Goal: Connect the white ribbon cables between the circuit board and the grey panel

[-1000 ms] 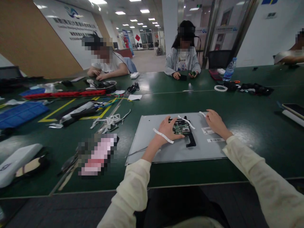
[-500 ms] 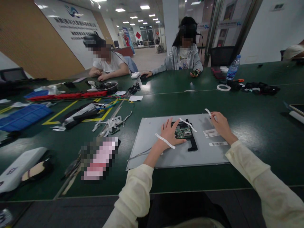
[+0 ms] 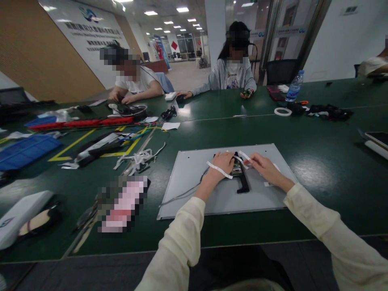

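Note:
A grey metal panel (image 3: 188,178) lies flat on the green table (image 3: 318,161) in front of me. At its middle sit a small circuit board (image 3: 237,170), mostly covered, and a black L-shaped bracket (image 3: 243,185). My left hand (image 3: 222,162) rests on the board with its fingers laid over it, and a white tape strip (image 3: 217,170) is stuck across its wrist. My right hand (image 3: 261,167) has its fingertips pinched on another white tape strip (image 3: 243,156) just above the bracket. A thin grey cable (image 3: 182,195) trails left from the board.
A tape roll (image 3: 281,111) and a water bottle (image 3: 294,87) stand at the far right. A phone (image 3: 377,139) lies by the right edge. Red strips (image 3: 81,122), a blue tray (image 3: 24,148) and loose white strips (image 3: 140,155) clutter the left. Two people sit opposite.
My right hand came in from the panel's right part to the board, bringing a white strip with it. My left hand slid slightly right over the board. The person opposite stretched an arm out.

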`<move>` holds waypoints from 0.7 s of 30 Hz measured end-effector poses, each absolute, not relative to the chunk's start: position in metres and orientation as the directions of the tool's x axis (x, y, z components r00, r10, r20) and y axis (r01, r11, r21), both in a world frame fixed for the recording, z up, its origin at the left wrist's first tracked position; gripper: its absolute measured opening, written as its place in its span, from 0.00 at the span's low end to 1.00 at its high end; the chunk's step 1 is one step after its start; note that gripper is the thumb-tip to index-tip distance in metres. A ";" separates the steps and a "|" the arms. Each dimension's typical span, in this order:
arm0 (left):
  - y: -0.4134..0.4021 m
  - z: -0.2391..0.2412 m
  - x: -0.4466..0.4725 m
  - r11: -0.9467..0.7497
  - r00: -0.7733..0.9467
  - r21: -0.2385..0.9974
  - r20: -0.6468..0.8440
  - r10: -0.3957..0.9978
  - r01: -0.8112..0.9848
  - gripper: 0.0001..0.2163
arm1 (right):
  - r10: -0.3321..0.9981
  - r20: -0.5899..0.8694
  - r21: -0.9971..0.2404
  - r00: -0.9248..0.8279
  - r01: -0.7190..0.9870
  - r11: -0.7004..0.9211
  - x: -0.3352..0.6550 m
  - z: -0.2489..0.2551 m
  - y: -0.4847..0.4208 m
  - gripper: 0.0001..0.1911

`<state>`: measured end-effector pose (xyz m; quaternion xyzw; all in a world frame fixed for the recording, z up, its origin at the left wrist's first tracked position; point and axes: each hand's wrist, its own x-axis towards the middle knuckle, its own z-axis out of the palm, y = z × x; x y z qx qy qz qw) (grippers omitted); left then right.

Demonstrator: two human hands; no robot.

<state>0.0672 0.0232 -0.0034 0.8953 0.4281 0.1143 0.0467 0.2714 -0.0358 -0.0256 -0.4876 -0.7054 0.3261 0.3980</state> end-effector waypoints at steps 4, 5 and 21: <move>0.024 -0.008 0.064 -0.629 0.613 0.177 0.139 0.777 0.757 0.18 | 0.953 0.213 -0.861 -0.216 0.419 0.287 0.270 -0.024 -0.036 0.13; 0.024 -0.009 0.064 -0.632 0.617 0.174 0.138 0.775 0.755 0.18 | 0.955 0.204 -0.864 -0.214 0.420 0.278 0.270 -0.023 -0.036 0.13; 0.013 -0.003 0.066 -0.690 0.645 0.152 0.260 0.719 0.708 0.17 | 0.987 0.008 -0.969 -0.158 0.241 0.047 0.276 -0.035 -0.024 0.12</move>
